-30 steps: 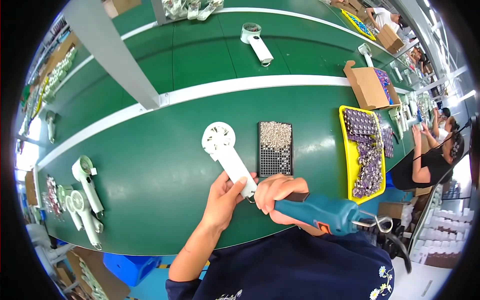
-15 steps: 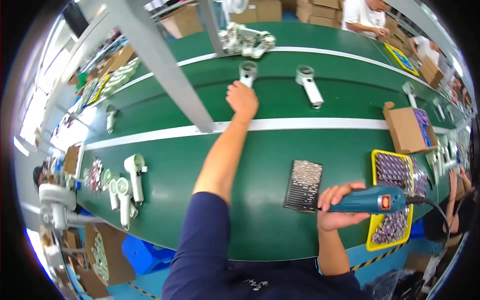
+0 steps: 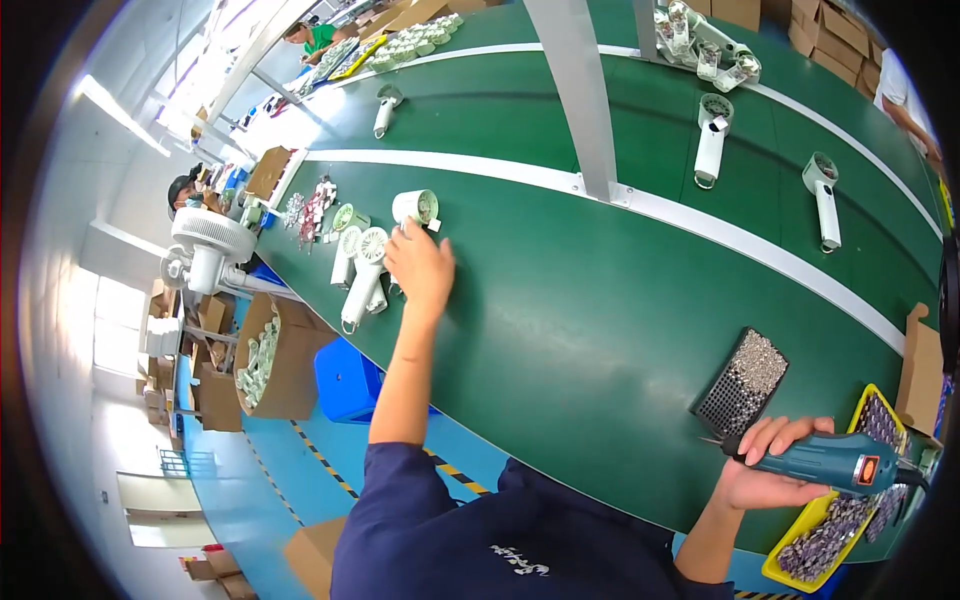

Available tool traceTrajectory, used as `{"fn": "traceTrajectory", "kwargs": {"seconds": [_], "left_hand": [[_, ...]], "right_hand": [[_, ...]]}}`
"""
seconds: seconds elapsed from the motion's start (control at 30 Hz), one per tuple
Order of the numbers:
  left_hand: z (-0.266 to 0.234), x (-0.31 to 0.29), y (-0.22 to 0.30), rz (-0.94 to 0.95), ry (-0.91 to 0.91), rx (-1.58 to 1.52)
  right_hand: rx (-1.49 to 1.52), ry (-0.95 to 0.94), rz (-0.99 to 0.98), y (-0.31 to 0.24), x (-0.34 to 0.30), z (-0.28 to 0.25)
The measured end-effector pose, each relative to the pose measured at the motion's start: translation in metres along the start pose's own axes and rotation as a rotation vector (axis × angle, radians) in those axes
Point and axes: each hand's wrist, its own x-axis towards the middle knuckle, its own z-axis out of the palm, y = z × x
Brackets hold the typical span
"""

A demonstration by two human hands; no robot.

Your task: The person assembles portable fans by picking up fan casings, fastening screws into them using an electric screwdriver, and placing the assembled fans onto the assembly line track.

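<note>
My left hand (image 3: pixel 418 268) is closed over the handle of a white handheld fan (image 3: pixel 412 206) on the green bench; the hand hides most of that handle. Beside it lie several more white handheld fans (image 3: pixel 364 278), their round heads pointing away from me. My right hand (image 3: pixel 765 470) grips a teal electric screwdriver (image 3: pixel 835 460), its bit pointing left and its cable running off to the right. Just beyond the bit sits a black tray (image 3: pixel 742 380) filled with small metal screws or pins.
A yellow tray (image 3: pixel 785 578) of small purple-silver parts stands right, near a cardboard box (image 3: pixel 917 375). Beyond a white rail and an upright post (image 3: pixel 575 90), handheld fans (image 3: pixel 710 145) lie on the green belt. A desk fan (image 3: pixel 213 237) and blue stool (image 3: pixel 345 382) are at left.
My left hand has left the fan on the far belt and come back to the nearer group at left. My view has swung left. The screwdriver stays in my right hand.
</note>
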Motion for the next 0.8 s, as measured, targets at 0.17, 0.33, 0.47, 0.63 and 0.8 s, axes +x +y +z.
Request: {"fn": "traceTrajectory", "kwargs": {"seconds": [0.17, 0.33, 0.47, 0.63, 0.8], "left_hand": [[0.012, 0.023, -0.001, -0.015, -0.169, 0.013], [0.029, 0.049, -0.007, 0.039, -0.152, 0.006], [0.048, 0.058, 0.002, 0.273, -0.050, -0.132], [-0.008, 0.048, -0.008, 0.501, -0.381, -0.746], [-0.082, -0.067, 0.086, 0.186, -1.040, -1.494]], "right_hand": [[0.006, -0.021, 0.014, 0.003, -0.005, -0.001], [0.012, -0.026, 0.013, 0.001, -0.006, -0.009], [0.063, -0.024, 0.038, 0.000, 0.001, -0.010], [0.028, -0.172, -0.143, -0.006, 0.028, -0.032], [-0.137, -0.171, -0.160, 0.003, 0.036, -0.044]]}}
